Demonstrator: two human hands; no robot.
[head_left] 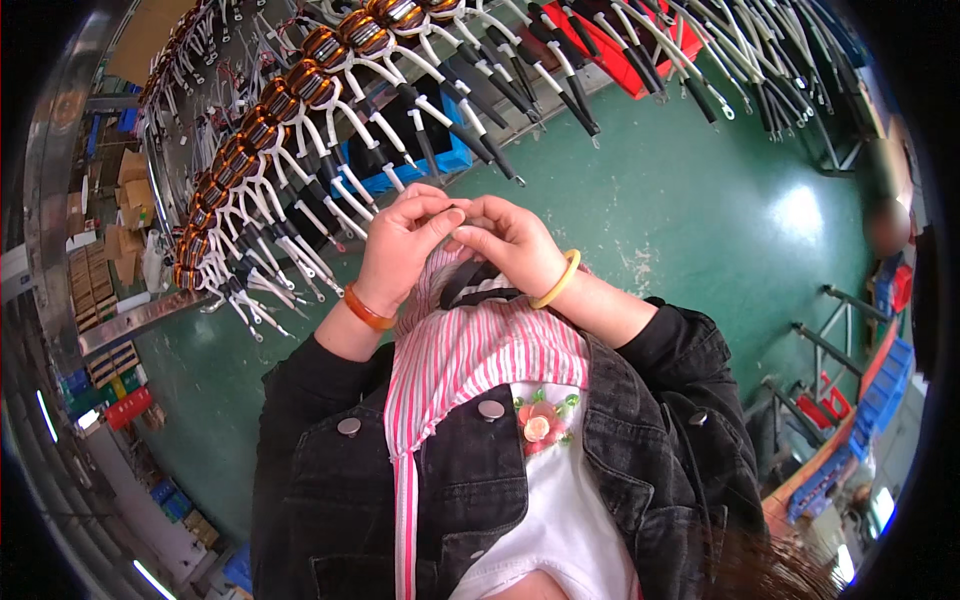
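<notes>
Both my hands meet in front of my chest, fingertips close together. The thumb and fingers of my left hand [405, 245] are pinched; a tiny dark bit shows at the tips, too small to name. My right hand [515, 248] is pinched beside it, its thumb bent toward the left thumb, and what it holds is hidden. Just beyond the hands hangs a row of copper-wound coils [258, 128] with white and black sleeved leads [375, 135] ending in ring terminals. Below the hands lies my pink-and-white striped apron [480, 345], with a black strap [478, 290] across it.
A blue bin [445, 158] and a red bin [630, 60] sit under the hanging leads. Metal frame legs [840, 330] stand on the green floor [720, 220] at right. Cardboard boxes [130, 185] and pallets [92, 285] are at left, blue trays [882, 395] at far right.
</notes>
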